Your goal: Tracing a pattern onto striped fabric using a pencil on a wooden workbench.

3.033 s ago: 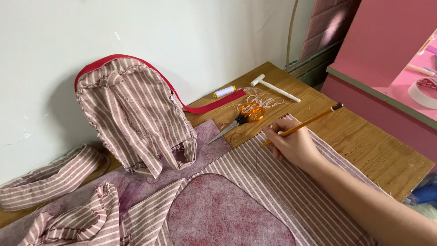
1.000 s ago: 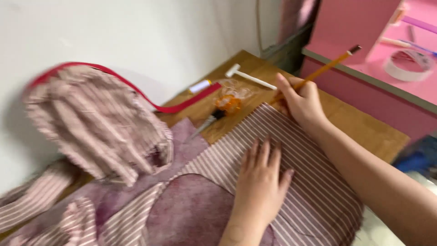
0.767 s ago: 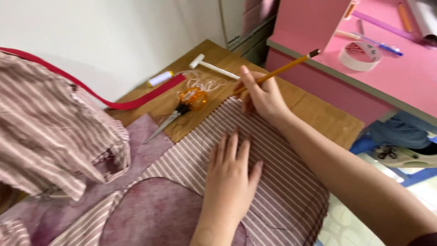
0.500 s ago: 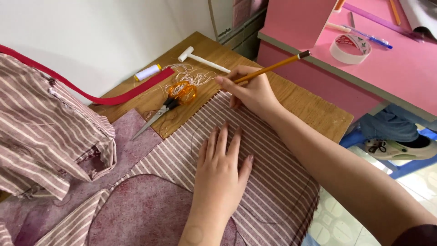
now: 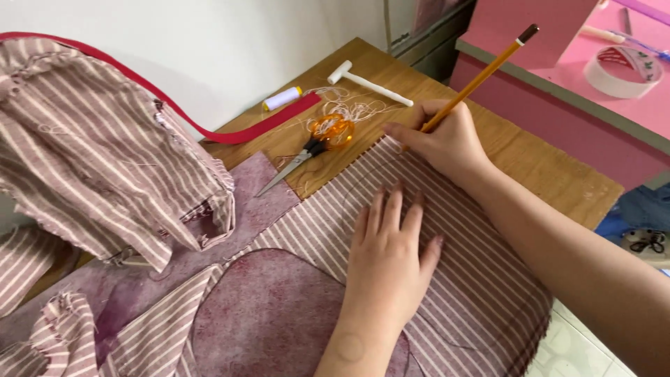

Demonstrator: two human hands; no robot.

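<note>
Striped fabric (image 5: 460, 279): pressed flat under open left hand (image 5: 391, 258); pencil (image 5: 481, 77) gripped in right hand (image 5: 443, 143), best drawn lightly just beyond the left fingertips

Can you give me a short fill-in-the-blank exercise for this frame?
1. The right hand holds a yellow ____.
2. The left hand lies flat on the ____ fabric.
3. The scissors have ____ handles.
4. The spool of thread lies beside a ____ strip.

Missing words: pencil; striped; orange; red
</note>
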